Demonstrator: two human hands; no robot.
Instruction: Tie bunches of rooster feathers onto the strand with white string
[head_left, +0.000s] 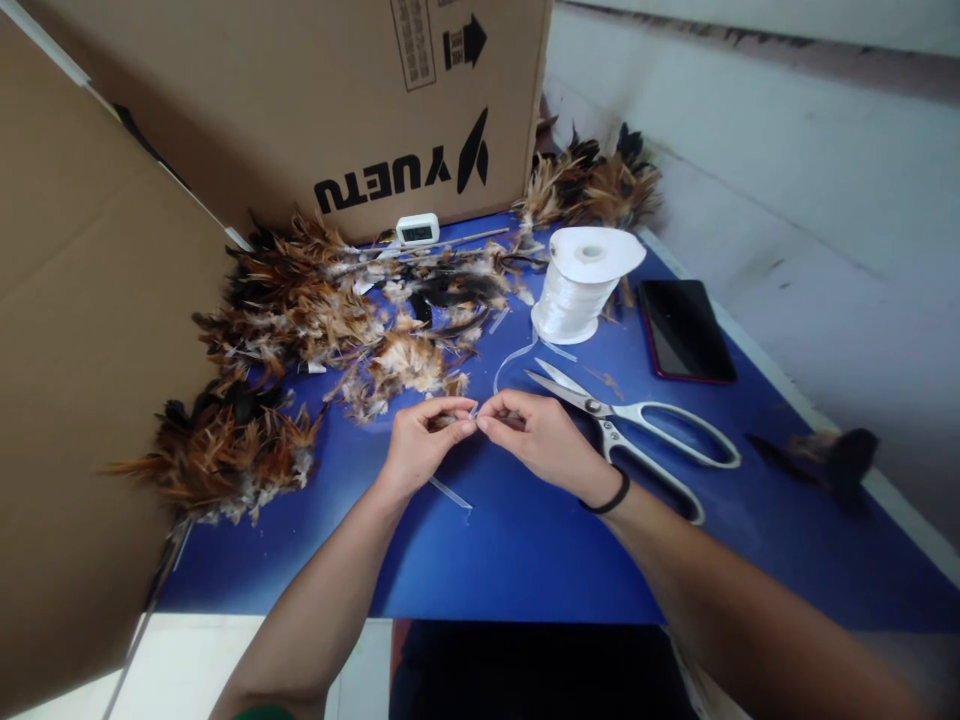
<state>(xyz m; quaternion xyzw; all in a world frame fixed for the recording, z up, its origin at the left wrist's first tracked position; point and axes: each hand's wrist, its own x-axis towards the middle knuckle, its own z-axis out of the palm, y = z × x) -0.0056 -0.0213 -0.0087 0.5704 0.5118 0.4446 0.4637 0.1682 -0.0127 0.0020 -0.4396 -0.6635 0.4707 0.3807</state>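
My left hand and my right hand meet fingertip to fingertip above the blue table. Both are closed in a pinch on a thin white ribbon, which curves from the spool down to my fingers. Just a small whitish bit shows between the fingertips; whatever else they hold is hidden. Below my left hand, a strip of ribbon slants with a frayed end. To the right of my right hand lie open scissors, their blades pointing at the spool.
Brown and black feathers are heaped at the left, with loose ones ahead of my hands. A large carton stands behind. A white digital display, a dark phone and a feather tuft lie around the table.
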